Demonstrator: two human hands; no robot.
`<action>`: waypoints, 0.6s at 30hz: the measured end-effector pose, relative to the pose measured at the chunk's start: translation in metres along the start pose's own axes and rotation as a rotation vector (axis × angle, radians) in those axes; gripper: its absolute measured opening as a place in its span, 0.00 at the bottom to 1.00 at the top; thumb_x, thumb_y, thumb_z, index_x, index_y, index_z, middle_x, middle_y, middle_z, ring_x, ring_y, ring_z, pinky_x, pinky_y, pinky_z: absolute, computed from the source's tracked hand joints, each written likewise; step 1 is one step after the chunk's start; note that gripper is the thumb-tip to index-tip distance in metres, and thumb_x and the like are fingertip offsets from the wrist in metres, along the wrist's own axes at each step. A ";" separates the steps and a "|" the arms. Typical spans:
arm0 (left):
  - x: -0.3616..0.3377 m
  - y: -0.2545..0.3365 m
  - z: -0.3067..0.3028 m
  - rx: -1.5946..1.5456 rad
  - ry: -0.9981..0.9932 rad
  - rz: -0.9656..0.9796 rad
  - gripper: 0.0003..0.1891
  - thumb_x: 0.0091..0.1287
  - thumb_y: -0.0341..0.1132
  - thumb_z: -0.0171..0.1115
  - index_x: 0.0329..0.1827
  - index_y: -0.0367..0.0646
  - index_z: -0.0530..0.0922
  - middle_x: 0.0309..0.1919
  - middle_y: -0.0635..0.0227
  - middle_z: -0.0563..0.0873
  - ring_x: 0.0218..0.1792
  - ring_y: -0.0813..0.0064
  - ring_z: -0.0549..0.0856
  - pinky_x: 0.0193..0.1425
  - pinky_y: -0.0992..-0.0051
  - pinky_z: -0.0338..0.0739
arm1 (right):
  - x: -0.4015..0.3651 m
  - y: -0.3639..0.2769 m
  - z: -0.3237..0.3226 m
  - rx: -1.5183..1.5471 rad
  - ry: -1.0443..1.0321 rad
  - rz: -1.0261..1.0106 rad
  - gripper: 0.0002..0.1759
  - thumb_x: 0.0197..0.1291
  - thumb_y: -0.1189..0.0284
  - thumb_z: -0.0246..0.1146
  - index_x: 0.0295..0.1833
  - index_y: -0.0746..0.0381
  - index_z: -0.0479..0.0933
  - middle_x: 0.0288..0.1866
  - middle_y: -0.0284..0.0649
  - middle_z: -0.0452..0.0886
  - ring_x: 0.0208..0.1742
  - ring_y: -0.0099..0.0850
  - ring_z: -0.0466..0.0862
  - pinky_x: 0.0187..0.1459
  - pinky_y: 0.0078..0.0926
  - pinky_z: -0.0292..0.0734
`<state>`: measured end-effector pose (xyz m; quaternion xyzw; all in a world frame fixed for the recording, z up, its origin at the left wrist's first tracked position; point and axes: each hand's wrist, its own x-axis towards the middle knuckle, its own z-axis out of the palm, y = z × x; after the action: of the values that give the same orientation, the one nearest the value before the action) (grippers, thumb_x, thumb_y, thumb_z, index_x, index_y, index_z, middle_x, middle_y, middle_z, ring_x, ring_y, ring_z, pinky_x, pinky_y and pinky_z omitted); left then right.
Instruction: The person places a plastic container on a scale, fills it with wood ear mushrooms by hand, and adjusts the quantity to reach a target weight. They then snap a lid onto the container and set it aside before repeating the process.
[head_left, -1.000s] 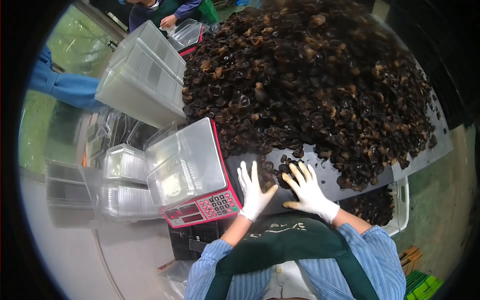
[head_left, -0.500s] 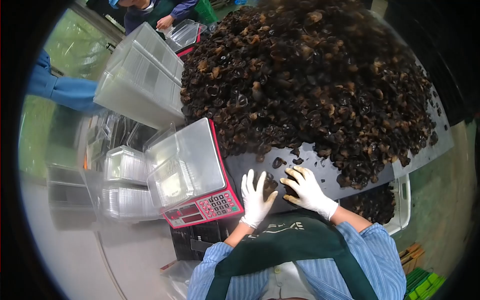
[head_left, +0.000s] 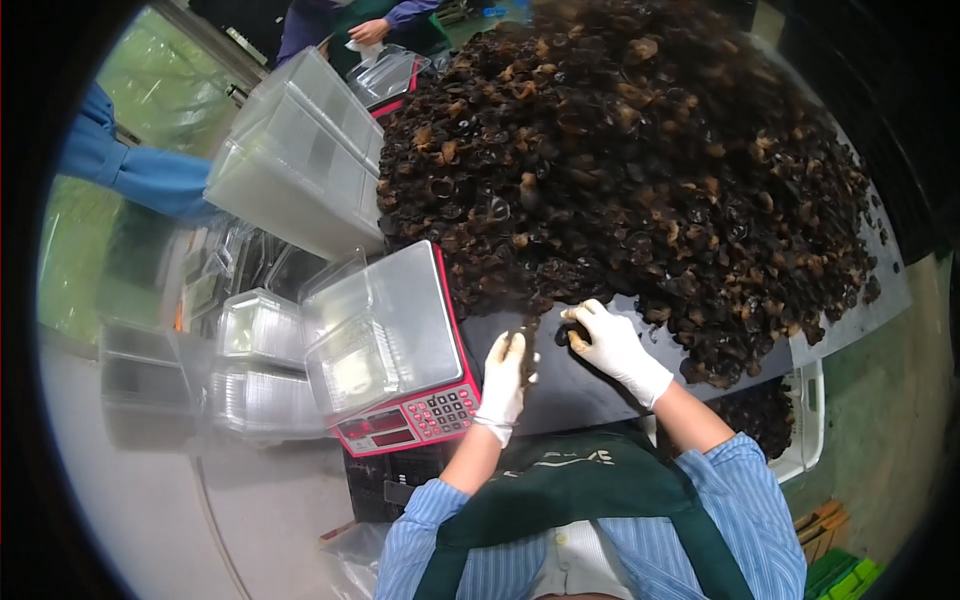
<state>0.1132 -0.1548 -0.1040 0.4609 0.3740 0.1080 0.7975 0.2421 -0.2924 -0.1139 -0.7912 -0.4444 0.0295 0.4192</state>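
Observation:
A large heap of dark brown wood ear mushrooms (head_left: 610,170) covers most of the grey tabletop (head_left: 570,400). At the heap's near edge my gloved left hand (head_left: 503,385) is turned on its side, fingers curled against some dark mushroom pieces that partly show along its palm side. My gloved right hand (head_left: 615,348) lies to the right, its thumb and fingers closed on a small dark mushroom piece at the table surface. Left of my left hand stands a red-edged digital scale (head_left: 385,345), with a clear plastic box (head_left: 358,365) on its plate.
Tall stacks of clear plastic boxes (head_left: 300,150) rise behind the scale, and more stacks (head_left: 262,370) stand to its left. A white crate (head_left: 808,425) holding mushrooms sits below the table at right. A co-worker's hands (head_left: 370,32) and another person's blue sleeve (head_left: 150,175) appear farther off.
My left hand has gone from spread over the pieces to turned on edge and curled around them. My right hand has shifted slightly up, its fingers drawn together. The view has moved a little.

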 end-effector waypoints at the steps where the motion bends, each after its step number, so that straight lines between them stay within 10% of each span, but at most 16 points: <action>1: -0.007 0.013 -0.002 -0.215 -0.088 -0.145 0.14 0.71 0.45 0.56 0.51 0.47 0.76 0.39 0.70 0.83 0.34 0.74 0.82 0.28 0.77 0.72 | 0.002 0.000 0.003 -0.065 -0.041 0.008 0.14 0.50 0.72 0.64 0.45 0.58 0.76 0.40 0.40 0.77 0.34 0.40 0.82 0.34 0.35 0.79; 4: -0.034 0.049 -0.006 -0.500 -0.282 -0.263 0.17 0.71 0.48 0.54 0.53 0.46 0.75 0.47 0.68 0.83 0.38 0.71 0.82 0.29 0.76 0.73 | 0.007 0.001 0.012 -0.218 -0.202 0.014 0.12 0.49 0.72 0.63 0.43 0.59 0.76 0.38 0.42 0.78 0.33 0.42 0.82 0.34 0.37 0.78; 8: -0.069 0.098 -0.037 -0.264 -0.248 0.235 0.14 0.71 0.40 0.55 0.54 0.43 0.73 0.50 0.59 0.81 0.41 0.69 0.83 0.30 0.76 0.76 | 0.009 0.011 0.015 -0.060 -0.137 -0.018 0.08 0.47 0.76 0.62 0.36 0.61 0.76 0.33 0.44 0.79 0.31 0.38 0.82 0.36 0.33 0.78; 11: -0.072 0.129 -0.092 0.387 0.241 0.739 0.10 0.70 0.34 0.57 0.50 0.43 0.78 0.44 0.72 0.81 0.37 0.85 0.78 0.35 0.83 0.73 | 0.025 -0.014 0.005 0.647 -0.144 0.579 0.04 0.55 0.80 0.58 0.37 0.64 0.76 0.27 0.37 0.79 0.25 0.26 0.77 0.23 0.24 0.73; 18: -0.031 0.139 -0.186 0.577 0.302 0.589 0.08 0.68 0.25 0.55 0.48 0.42 0.77 0.45 0.69 0.80 0.47 0.79 0.79 0.51 0.79 0.74 | 0.067 -0.047 0.032 2.087 -0.382 0.829 0.11 0.62 0.66 0.60 0.49 0.57 0.75 0.45 0.40 0.79 0.32 0.27 0.74 0.30 0.21 0.70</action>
<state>-0.0137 0.0278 -0.0299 0.7306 0.3541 0.2881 0.5078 0.2377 -0.2109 -0.0808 -0.1246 0.0362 0.6412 0.7563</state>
